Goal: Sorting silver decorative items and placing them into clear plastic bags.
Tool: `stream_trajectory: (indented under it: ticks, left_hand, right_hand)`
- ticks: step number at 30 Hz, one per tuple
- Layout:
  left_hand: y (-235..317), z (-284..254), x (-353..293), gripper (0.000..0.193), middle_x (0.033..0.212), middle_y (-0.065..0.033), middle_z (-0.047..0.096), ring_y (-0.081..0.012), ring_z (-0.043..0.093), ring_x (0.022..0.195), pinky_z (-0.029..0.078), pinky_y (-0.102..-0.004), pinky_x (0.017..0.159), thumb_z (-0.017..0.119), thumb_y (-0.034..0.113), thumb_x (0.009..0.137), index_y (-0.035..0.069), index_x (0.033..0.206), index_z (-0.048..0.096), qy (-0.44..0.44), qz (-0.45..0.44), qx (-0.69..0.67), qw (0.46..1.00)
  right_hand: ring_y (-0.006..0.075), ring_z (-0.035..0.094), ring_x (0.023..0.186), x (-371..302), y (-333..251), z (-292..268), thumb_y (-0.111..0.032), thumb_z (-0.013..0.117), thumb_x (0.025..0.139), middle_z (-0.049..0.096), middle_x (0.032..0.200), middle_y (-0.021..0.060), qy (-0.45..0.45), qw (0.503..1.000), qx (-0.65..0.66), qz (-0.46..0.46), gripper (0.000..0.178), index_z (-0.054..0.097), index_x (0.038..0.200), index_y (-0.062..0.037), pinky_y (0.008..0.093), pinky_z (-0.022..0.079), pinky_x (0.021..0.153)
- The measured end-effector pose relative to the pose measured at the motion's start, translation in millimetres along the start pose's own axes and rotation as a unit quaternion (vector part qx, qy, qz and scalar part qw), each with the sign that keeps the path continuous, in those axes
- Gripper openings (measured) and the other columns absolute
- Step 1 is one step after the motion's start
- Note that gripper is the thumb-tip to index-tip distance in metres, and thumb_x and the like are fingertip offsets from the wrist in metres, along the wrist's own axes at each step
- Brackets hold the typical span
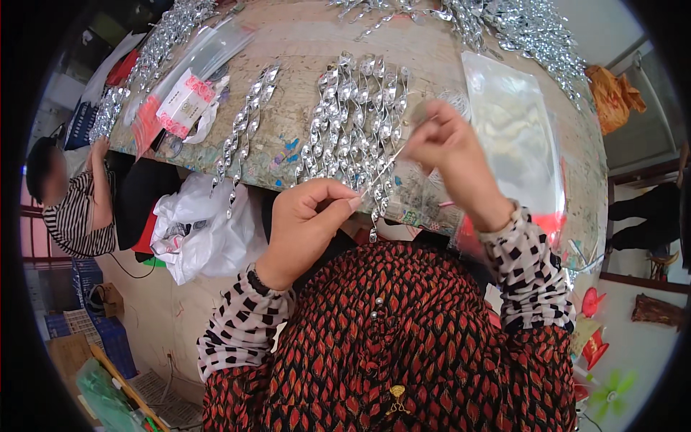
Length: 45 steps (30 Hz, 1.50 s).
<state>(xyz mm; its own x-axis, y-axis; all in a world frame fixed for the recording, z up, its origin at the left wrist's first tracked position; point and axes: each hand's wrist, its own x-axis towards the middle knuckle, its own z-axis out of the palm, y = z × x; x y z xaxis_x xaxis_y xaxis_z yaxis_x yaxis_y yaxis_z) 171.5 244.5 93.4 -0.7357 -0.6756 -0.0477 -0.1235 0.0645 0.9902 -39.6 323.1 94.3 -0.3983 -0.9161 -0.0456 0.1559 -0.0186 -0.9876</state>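
Observation:
My left hand (309, 223) is over the table's near edge, thumb and index finger pinched on one end of a thin white string (381, 173). The string runs taut up and to the right to my right hand (450, 147), whose fingers are bent together on it and partly smeared by motion. Beneath and beyond the string lie several silver twisted foil strands (353, 108) side by side, their lower ends near the table's edge. A smaller group of silver strands (248, 119) lies to the left, its tips hanging over the edge.
Clear plastic bags (511, 129) lie at the right of the worktable (288, 36), by a coil of white string (455, 104). A pink-and-white packet (186, 104) sits left. Silver heaps (518, 36) line the far side. A white plastic bag (205, 230) hangs below; another person (79, 194) sits left.

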Motion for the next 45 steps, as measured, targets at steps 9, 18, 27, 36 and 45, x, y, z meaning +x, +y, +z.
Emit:
stream_trajectory:
  ticks: [9,18,27,36,45]
  left_hand:
    - [-19,-18,-16,0.011,0.072,-0.0037,0.061,-0.0097,0.058,0.06,0.047,-0.022,0.051,0.062,0.014,0.088,0.004,0.09,0.057,-0.174,-0.261,-0.168,0.935]
    - [-13,-97,92,0.011,0.066,-0.0004,0.056,-0.0082,0.052,0.051,0.041,-0.0219,0.046,0.06,0.017,0.087,0.007,0.091,0.057,0.071,-0.084,0.026,0.994]
    - [-79,-140,246,0.023,0.075,-0.01,0.066,-0.018,0.063,0.065,0.049,-0.03,0.061,0.062,0.018,0.085,0.004,0.103,0.065,0.228,0.071,0.252,0.938]
    - [-84,-97,221,0.03,0.108,-0.0174,0.06,-0.0329,0.058,0.098,0.047,-0.0382,0.081,0.06,0.011,0.083,0.004,0.112,0.061,0.193,0.267,0.417,0.847]
    - [-60,-12,130,0.034,0.117,-0.0151,0.055,-0.0314,0.051,0.108,0.037,-0.0454,0.093,0.062,0.031,0.083,0.006,0.106,0.061,-0.039,0.362,0.472,0.803]
  right_hand:
    - [0.0069,0.047,0.052,25,8,-43,0.008,0.062,0.07,0.062,0.069,0.0031,0.11,0.992,-0.021,-0.053,0.034,0.05,0.1,-0.0018,0.0189,0.035,0.049]
    - [0.0051,0.056,0.073,19,47,-6,-0.003,0.065,0.082,0.061,0.083,-0.0009,-0.163,0.981,-0.021,0.106,0.017,0.058,0.098,-0.0039,0.0196,0.045,0.064]
    - [0.0236,0.063,0.062,84,73,-48,-0.022,0.059,0.083,0.065,0.071,0.0122,0.093,0.9,-0.423,-0.047,0.023,0.063,0.086,0.0001,0.0329,0.048,0.062]
    - [0.0379,0.061,0.082,121,82,-44,-0.025,0.056,0.083,0.064,0.086,0.021,0.194,0.816,-0.542,-0.057,0.028,0.062,0.093,0.0001,0.0451,0.047,0.073]
    - [0.0379,0.062,0.078,139,77,-40,-0.019,0.059,0.075,0.065,0.084,0.0201,0.181,0.806,-0.563,-0.032,0.026,0.062,0.091,0.0008,0.045,0.047,0.07]
